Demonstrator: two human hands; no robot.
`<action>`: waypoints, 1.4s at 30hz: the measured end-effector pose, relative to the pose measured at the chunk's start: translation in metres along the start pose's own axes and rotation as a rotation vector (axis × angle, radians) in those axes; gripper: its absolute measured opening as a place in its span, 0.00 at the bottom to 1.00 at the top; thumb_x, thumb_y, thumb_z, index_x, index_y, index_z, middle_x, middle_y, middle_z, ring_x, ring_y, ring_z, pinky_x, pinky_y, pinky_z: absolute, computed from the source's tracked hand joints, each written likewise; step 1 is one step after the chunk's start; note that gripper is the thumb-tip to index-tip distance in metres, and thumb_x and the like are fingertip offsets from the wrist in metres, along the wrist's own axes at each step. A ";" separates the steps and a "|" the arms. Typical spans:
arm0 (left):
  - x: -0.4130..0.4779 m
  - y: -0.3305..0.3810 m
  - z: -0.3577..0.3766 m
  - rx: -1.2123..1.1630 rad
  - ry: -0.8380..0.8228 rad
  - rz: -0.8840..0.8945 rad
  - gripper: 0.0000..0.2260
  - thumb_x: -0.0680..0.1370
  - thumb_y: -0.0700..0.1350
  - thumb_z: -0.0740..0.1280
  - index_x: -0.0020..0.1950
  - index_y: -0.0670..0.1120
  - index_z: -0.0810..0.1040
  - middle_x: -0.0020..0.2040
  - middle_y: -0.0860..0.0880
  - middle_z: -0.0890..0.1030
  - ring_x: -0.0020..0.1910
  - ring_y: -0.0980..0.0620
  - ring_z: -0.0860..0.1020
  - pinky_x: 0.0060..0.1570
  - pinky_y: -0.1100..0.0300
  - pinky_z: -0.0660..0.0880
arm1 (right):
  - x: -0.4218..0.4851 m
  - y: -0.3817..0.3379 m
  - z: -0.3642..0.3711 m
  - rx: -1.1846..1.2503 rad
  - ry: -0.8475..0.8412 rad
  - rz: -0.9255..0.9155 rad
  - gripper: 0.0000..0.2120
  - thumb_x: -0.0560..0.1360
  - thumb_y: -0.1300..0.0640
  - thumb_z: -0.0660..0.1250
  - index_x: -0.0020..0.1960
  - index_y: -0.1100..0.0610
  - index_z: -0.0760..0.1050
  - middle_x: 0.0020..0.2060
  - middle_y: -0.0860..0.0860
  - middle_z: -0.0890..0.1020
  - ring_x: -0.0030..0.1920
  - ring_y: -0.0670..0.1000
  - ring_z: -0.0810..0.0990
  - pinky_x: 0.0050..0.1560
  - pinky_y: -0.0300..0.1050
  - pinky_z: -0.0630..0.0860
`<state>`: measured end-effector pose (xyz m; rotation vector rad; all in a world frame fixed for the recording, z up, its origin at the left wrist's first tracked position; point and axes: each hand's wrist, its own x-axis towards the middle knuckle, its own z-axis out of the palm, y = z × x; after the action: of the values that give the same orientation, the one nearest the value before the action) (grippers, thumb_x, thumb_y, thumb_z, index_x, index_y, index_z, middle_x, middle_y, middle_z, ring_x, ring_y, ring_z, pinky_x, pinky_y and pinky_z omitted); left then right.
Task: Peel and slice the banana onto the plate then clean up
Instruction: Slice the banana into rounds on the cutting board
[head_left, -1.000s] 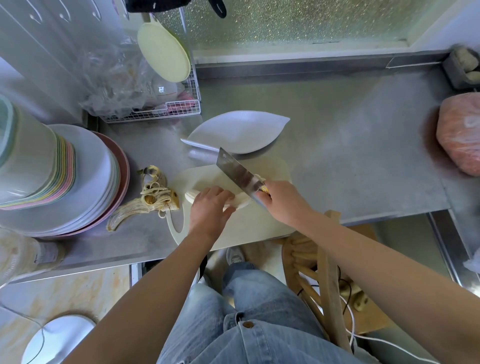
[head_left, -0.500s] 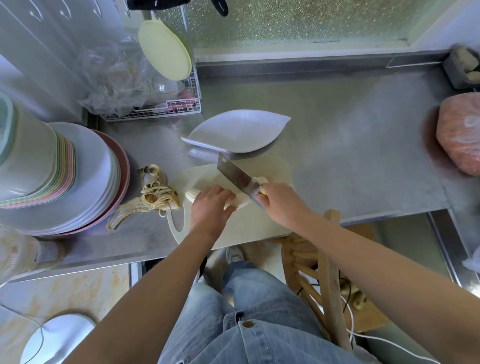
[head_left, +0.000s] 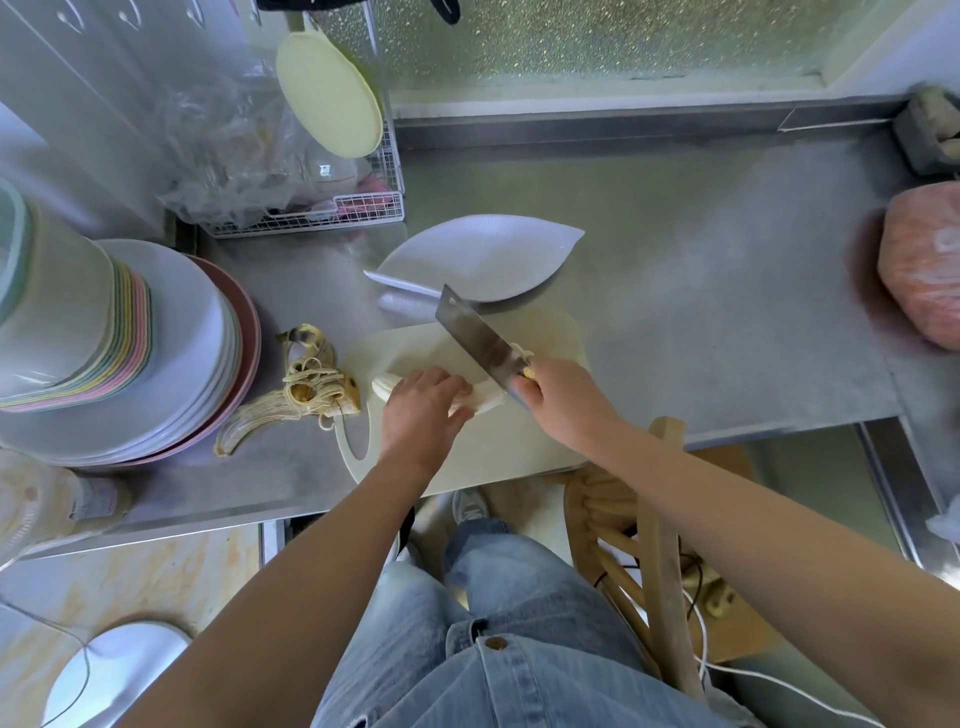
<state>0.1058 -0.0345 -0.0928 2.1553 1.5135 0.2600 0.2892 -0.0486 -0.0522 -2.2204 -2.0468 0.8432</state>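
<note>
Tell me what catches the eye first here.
A big cleaver sits mid-frame, held by the right hand, blade over a peeled banana that the left hand steadies on a pale board. The peel lies left of the board, and a white leaf-shaped plate waits just behind it.

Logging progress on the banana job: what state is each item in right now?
Pale peeled banana: lying on white cutting board, held by left hand
Steel cleaver: gripped by right hand, blade at banana
White leaf-shaped plate: empty
Brownish banana peel: lying on steel counter
</note>
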 end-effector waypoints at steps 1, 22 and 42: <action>0.000 0.000 0.000 0.003 0.001 0.001 0.09 0.72 0.47 0.72 0.52 0.49 0.81 0.49 0.50 0.80 0.49 0.46 0.76 0.49 0.54 0.72 | 0.000 0.000 -0.003 -0.006 -0.012 -0.007 0.12 0.81 0.52 0.56 0.48 0.60 0.71 0.43 0.61 0.79 0.45 0.62 0.78 0.39 0.46 0.67; 0.000 0.002 -0.001 0.022 -0.020 -0.025 0.10 0.74 0.48 0.70 0.54 0.50 0.81 0.52 0.51 0.79 0.52 0.49 0.74 0.50 0.58 0.70 | -0.001 -0.007 0.027 0.002 -0.002 0.012 0.14 0.81 0.52 0.56 0.53 0.60 0.74 0.44 0.57 0.80 0.46 0.58 0.80 0.41 0.44 0.67; -0.001 -0.003 -0.001 0.136 0.006 -0.016 0.12 0.72 0.48 0.72 0.55 0.52 0.80 0.52 0.52 0.81 0.54 0.48 0.77 0.65 0.55 0.62 | -0.006 -0.004 -0.001 -0.013 -0.061 -0.008 0.15 0.81 0.52 0.56 0.53 0.63 0.73 0.46 0.61 0.80 0.47 0.61 0.78 0.40 0.46 0.67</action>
<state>0.1025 -0.0345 -0.0935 2.2471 1.5933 0.1626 0.2861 -0.0528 -0.0476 -2.2190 -2.0907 0.9107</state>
